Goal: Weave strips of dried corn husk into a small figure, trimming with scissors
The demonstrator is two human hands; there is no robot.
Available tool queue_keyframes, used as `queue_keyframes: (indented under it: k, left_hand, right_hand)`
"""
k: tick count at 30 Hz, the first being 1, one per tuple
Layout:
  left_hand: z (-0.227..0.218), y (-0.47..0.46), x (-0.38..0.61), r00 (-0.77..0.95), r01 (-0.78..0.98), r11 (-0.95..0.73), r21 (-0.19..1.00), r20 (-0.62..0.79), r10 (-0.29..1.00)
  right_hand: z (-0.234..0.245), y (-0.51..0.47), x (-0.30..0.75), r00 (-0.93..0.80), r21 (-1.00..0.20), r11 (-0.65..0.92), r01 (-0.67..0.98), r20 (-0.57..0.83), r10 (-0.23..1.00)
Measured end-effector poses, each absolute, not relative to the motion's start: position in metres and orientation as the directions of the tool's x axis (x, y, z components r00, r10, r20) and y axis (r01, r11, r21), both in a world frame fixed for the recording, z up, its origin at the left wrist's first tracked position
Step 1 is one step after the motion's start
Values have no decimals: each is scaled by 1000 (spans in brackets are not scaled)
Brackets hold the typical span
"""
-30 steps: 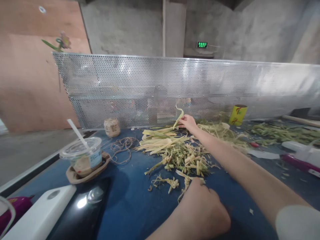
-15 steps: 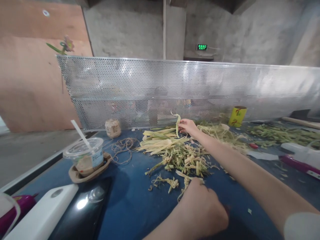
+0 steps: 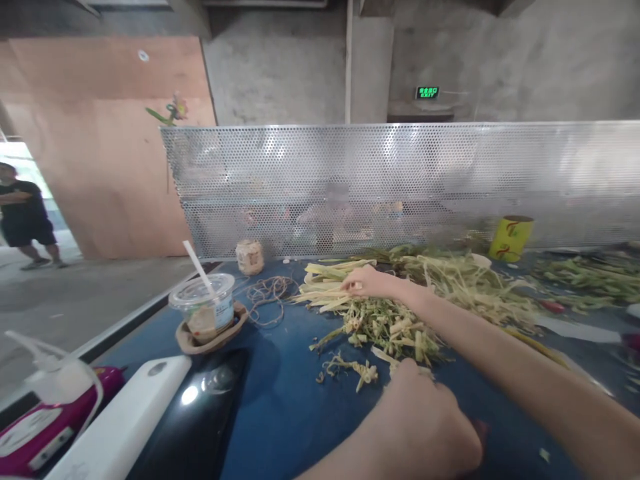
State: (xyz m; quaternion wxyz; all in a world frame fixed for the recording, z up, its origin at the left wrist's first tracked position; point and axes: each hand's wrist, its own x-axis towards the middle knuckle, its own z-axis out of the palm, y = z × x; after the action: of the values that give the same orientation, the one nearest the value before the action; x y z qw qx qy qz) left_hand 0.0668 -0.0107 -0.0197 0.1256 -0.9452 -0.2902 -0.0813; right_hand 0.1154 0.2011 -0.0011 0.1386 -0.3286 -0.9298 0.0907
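Note:
My left hand (image 3: 425,420) is closed near the bottom of the view, back of the hand toward me. Pale plant strips (image 3: 384,355) show at its fingertips; the rest of what it grips is hidden. My right hand (image 3: 363,283) reaches in from the right over a fan of flat, yellow-green leaf strips (image 3: 325,273). Its fingers are bent together, with a pale strip showing between them. Between the two hands lies a heap of short knotted plant pieces (image 3: 400,327). One loose knotted piece (image 3: 367,373) rests on the blue tabletop (image 3: 285,400).
On the left are a plastic cup with a straw (image 3: 207,313) in a brown holder, coiled twine (image 3: 270,293), a white slab (image 3: 125,413) on a black glossy panel, and a magenta power strip (image 3: 60,427). A yellow can (image 3: 511,239) stands before the perforated metal screen (image 3: 300,167). A person (image 3: 25,213) stands far left.
My right hand has lowered from above the leaf strips onto them; the curled strip held up beside it no longer shows there. My left hand stays closed. The view has swung left.

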Motion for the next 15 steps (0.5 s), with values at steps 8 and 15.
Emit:
queue_keyframes:
  k: [8, 15]
  left_hand:
    - [-17, -9, 66, 804, 590, -796, -135, 186, 565]
    - [-16, -8, 66, 822, 568, -807, -158, 160, 547]
  right_hand:
    - [-6, 219, 106, -749, -144, 742, 654, 6, 662]
    - [1, 237, 115, -646, -16, 662, 750, 197, 737]
